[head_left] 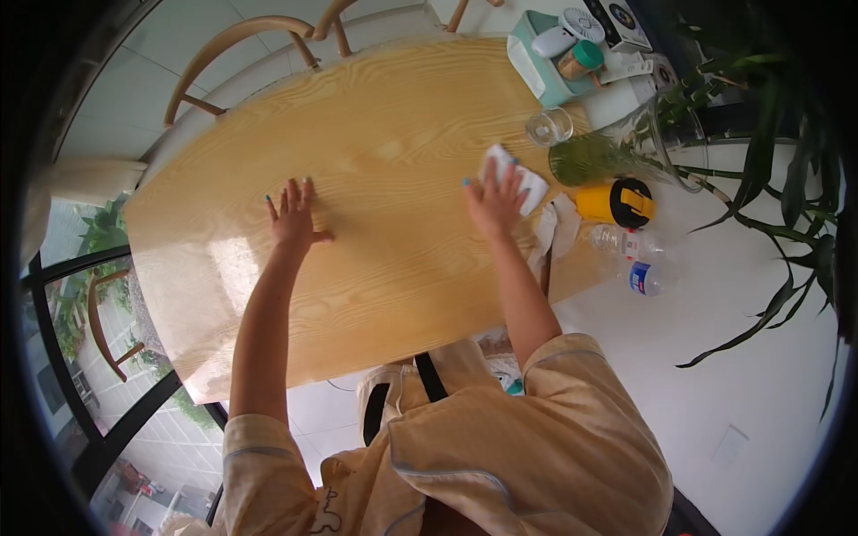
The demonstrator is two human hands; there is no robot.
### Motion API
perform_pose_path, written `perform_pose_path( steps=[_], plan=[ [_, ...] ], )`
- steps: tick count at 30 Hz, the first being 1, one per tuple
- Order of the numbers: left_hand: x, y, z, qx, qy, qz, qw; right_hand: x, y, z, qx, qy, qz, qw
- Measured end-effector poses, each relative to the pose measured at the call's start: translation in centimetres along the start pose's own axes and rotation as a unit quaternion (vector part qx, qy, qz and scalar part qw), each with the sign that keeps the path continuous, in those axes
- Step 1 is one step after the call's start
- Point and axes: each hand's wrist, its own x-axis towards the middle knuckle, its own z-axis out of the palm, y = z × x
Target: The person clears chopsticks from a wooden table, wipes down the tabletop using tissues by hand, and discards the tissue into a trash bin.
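Note:
My left hand (293, 217) rests on the left part of the wooden table (375, 152), its fingers spread and nothing held. Toward the right side, my right hand (497, 204) lies palm down with fingers apart, over the left part of a white cloth (532, 190). The cloth is flat on the tabletop, partly hidden by the fingers. Right of this hand are crumpled white tissues (560, 229) and a yellow cup with a black lid (612, 202).
A glass vase (617, 152) with green water and long-leaved stems leans in at the right, beside a clear glass (549, 127). Plastic bottles (645, 278) stand near the right edge. A light-green bin (534, 71) holds a small fan and a jar. Wooden chairs (201, 67) surround the far side.

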Motion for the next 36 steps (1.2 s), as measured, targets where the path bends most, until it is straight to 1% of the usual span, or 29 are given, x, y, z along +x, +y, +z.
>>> perform_pose_path(
  steps=[1, 2, 4, 5, 6, 8, 10, 11, 13, 14, 15, 17, 19, 21, 23, 25, 27, 29, 30, 32, 33, 34, 35, 36],
  plan=[
    [-0.3, 0.0, 0.2, -0.003, -0.012, 0.008, 1.000, -1.5, -1.5, 0.4, 0.012, -0.013, -0.054, 0.998],
    [-0.1, -0.1, 0.9, -0.010, 0.006, 0.012, 1.000, -3.2, -3.3, 0.6, 0.021, -0.028, -0.108, 0.994],
    [0.1, -0.3, 1.2, -0.020, 0.009, 0.014, 1.000, -7.2, -7.8, 0.1, 0.058, -0.093, -0.219, 0.970],
    [0.1, -0.2, 1.3, -0.026, 0.013, 0.016, 0.999, -9.7, -9.3, 1.1, 0.119, -0.097, -0.290, 0.945],
    [0.1, -0.1, 1.3, -0.029, 0.012, 0.016, 0.999, -12.0, -11.3, 0.6, 0.130, -0.160, -0.337, 0.918],
    [0.2, 0.0, 0.9, -0.018, 0.003, 0.006, 1.000, -17.5, -13.4, 2.1, 0.168, -0.213, -0.432, 0.860],
    [0.1, -0.1, 1.0, -0.020, 0.007, 0.006, 1.000, -21.6, -14.4, 2.0, 0.147, -0.251, -0.509, 0.810],
    [0.1, -0.1, 1.0, -0.022, 0.010, 0.008, 1.000, -21.9, -14.3, 2.2, 0.148, -0.252, -0.510, 0.809],
    [0.2, -0.2, 1.0, -0.027, 0.011, 0.004, 1.000, -22.1, -14.0, 1.9, 0.108, -0.256, -0.542, 0.793],
    [0.2, -0.1, 1.0, -0.032, 0.013, 0.004, 0.999, -21.7, -13.7, 2.0, 0.117, -0.268, -0.548, 0.783],
    [0.1, 0.0, 1.0, -0.033, 0.012, 0.009, 0.999, -21.3, -13.4, 2.2, 0.116, -0.269, -0.544, 0.786],
    [0.1, 0.0, 0.6, -0.006, -0.015, -0.002, 1.000, -20.0, -12.8, 2.6, 0.148, -0.261, -0.572, 0.764],
    [0.2, -0.1, 0.7, -0.007, -0.013, 0.005, 1.000, -17.5, -11.4, 1.8, 0.160, -0.261, -0.555, 0.774],
    [0.3, -0.2, 1.0, -0.010, -0.009, 0.005, 1.000, -14.6, -9.0, 1.4, 0.160, -0.207, -0.475, 0.840],
    [0.1, -0.3, 0.9, -0.008, -0.009, 0.009, 1.000, -10.9, -5.7, -0.3, 0.125, -0.126, -0.431, 0.885],
    [0.2, -0.1, 0.7, -0.007, -0.006, 0.011, 1.000, -7.3, -1.2, -0.9, 0.072, -0.063, -0.365, 0.926],
    [0.1, -0.1, 0.6, -0.001, -0.012, 0.006, 1.000, -5.0, 3.7, -1.7, 0.014, -0.051, -0.230, 0.972],
    [0.3, -0.4, 0.9, 0.000, -0.003, 0.012, 1.000, -3.9, 7.7, -2.7, 0.078, -0.107, -0.094, 0.987],
    [0.2, -0.4, 0.9, -0.001, 0.006, 0.015, 1.000, -3.8, 8.2, -3.0, 0.077, -0.108, -0.096, 0.986],
    [-0.3, -0.3, 1.1, -0.013, 0.015, 0.018, 1.000, -4.1, 8.5, -3.3, -0.040, -0.131, -0.056, 0.989],
    [-0.6, -0.5, 0.8, -0.021, 0.029, 0.025, 0.999, -4.3, 8.1, -3.3, -0.037, -0.130, -0.059, 0.989],
    [-0.9, -0.6, 1.3, -0.018, 0.034, 0.022, 0.999, -4.2, 7.4, -3.3, -0.029, -0.126, -0.025, 0.991],
    [-1.7, -0.5, 2.7, -0.045, 0.116, 0.031, 0.992, -4.2, 6.8, -3.4, -0.022, -0.124, 0.007, 0.992],
    [-3.1, -0.6, 3.7, -0.071, 0.196, 0.039, 0.977, -4.3, 6.6, -3.0, -0.021, -0.114, 0.008, 0.993]
  ],
)
